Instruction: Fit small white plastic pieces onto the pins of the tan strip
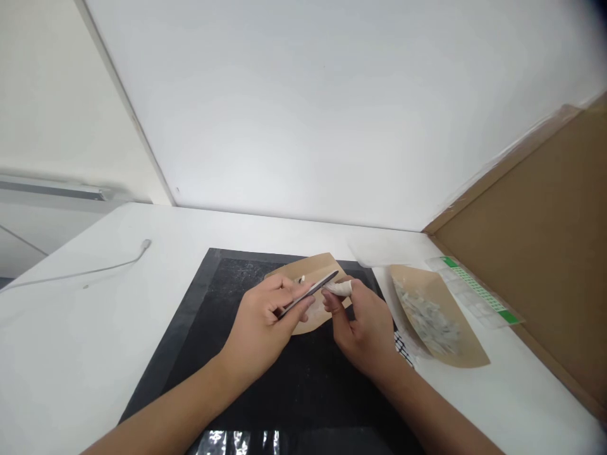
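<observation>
My left hand (265, 319) is closed round dark tweezers (310, 292), whose tips point up and right toward my right hand. My right hand (363, 322) is closed, its index finger capped with a white finger cot (339, 288), pinching something too small to make out at the tweezers' tips. Both hands hover over a tan paper sheet (310, 265) lying on a black mat (227, 297). A tiny white piece (302, 279) lies on the paper.
A second tan paper (462, 328) with several small whitish parts sits right of the mat. Beside it lies a clear strip with green edges (474, 292). A brown board (540, 253) walls the right side. A thin white cable (95, 270) runs across the table's left.
</observation>
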Motion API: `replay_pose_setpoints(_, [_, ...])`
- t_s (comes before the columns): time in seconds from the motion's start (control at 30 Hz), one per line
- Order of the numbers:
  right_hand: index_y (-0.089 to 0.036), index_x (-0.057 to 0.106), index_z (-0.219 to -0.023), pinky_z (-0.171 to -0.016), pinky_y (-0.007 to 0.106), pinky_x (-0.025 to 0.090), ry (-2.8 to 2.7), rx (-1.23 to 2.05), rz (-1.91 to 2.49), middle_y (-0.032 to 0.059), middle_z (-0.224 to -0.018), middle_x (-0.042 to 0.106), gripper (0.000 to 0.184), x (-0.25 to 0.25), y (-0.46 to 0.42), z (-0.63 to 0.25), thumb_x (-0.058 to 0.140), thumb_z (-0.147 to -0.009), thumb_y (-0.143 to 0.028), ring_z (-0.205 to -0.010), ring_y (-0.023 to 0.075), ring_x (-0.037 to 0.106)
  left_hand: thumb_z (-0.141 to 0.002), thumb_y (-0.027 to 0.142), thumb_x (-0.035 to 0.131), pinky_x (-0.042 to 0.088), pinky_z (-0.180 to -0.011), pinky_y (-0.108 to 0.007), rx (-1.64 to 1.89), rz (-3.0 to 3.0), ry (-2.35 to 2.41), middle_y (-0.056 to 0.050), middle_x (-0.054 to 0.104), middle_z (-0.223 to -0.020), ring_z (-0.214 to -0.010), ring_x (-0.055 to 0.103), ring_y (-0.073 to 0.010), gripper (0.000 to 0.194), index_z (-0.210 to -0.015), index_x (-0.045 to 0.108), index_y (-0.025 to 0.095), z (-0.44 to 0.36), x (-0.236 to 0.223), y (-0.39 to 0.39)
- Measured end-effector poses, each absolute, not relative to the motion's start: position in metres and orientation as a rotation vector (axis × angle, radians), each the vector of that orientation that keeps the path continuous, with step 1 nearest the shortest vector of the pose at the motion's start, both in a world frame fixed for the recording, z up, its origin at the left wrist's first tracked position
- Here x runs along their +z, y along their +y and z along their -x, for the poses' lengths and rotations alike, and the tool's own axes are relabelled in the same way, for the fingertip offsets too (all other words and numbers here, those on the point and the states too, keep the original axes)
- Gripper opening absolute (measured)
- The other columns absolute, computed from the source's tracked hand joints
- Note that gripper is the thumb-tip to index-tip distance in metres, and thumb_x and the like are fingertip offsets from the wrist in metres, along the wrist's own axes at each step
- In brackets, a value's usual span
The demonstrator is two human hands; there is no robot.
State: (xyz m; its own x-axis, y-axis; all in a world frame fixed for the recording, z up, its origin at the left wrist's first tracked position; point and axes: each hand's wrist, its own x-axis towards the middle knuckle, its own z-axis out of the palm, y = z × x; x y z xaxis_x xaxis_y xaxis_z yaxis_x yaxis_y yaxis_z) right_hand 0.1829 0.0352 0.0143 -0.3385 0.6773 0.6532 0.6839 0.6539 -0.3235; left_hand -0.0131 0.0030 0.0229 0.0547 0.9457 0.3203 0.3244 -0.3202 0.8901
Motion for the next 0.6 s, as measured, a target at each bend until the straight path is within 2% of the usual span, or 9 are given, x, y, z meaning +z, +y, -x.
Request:
replay_pose_setpoints(0.07, [-0.022,0.056,-0.091,-0.064,0.033,0.042,-2.056,-0.203,1.059,0.0044,-0.080,0.070,0.013,0.012,0.035,-0.181,0.058,-0.103,-0.027,-0.068,0.0190,0.061,-0.100,0.030,0.064,0.050,-0.054,-0.021,1.264,-1.676,1.237,-0.002,0.071,-0.091,-0.064,0.064,-0.0111,0.021,-0.110,0.082,0.026,0.010,0.023,0.002])
replay_pose_setpoints(0.13, [-0.022,0.055,-0.090,-0.064,0.033,0.040,-2.039,-0.316,1.056,0.0052,-0.080,0.071,0.013,0.011,0.034,-0.179,0.059,-0.102,-0.025,-0.065,0.0188,0.058,-0.101,0.029,0.063,0.051,-0.054,-0.020,1.284,-1.678,1.229,-0.003,0.071,-0.095,-0.065,0.066,-0.0110,0.020,-0.102,0.082,0.024,0.007,0.023,0.000])
replay_pose_setpoints(0.27, [-0.023,0.052,-0.086,-0.061,0.035,0.035,-2.011,-0.452,1.076,0.0043,-0.076,0.070,0.018,0.011,0.032,-0.174,0.060,-0.102,-0.026,-0.059,0.0181,0.053,-0.102,0.025,0.060,0.052,-0.062,-0.022,1.382,-1.807,1.286,-0.002,0.066,-0.077,-0.071,0.066,-0.0133,0.031,-0.076,0.078,0.020,0.004,0.025,-0.004])
replay_pose_setpoints(0.47, [-0.023,0.052,-0.086,-0.060,0.033,0.034,-2.020,-0.387,1.187,0.0026,-0.069,0.066,0.018,0.015,0.030,-0.172,0.055,-0.103,-0.027,-0.060,0.0199,0.058,-0.102,0.018,0.057,0.052,-0.067,-0.026,1.457,-1.945,1.266,-0.003,0.066,-0.078,-0.071,0.064,-0.0143,0.023,-0.100,0.080,0.020,0.003,0.024,-0.005])
replay_pose_setpoints(0.6, [-0.023,0.051,-0.084,-0.059,0.032,0.035,-2.040,-0.334,1.203,0.0024,-0.070,0.065,0.020,0.012,0.032,-0.171,0.051,-0.104,-0.024,-0.061,0.0199,0.059,-0.103,0.017,0.054,0.052,-0.065,-0.025,1.486,-2.019,1.284,-0.004,0.065,-0.078,-0.069,0.064,-0.0146,0.026,-0.099,0.080,0.019,0.001,0.019,-0.006])
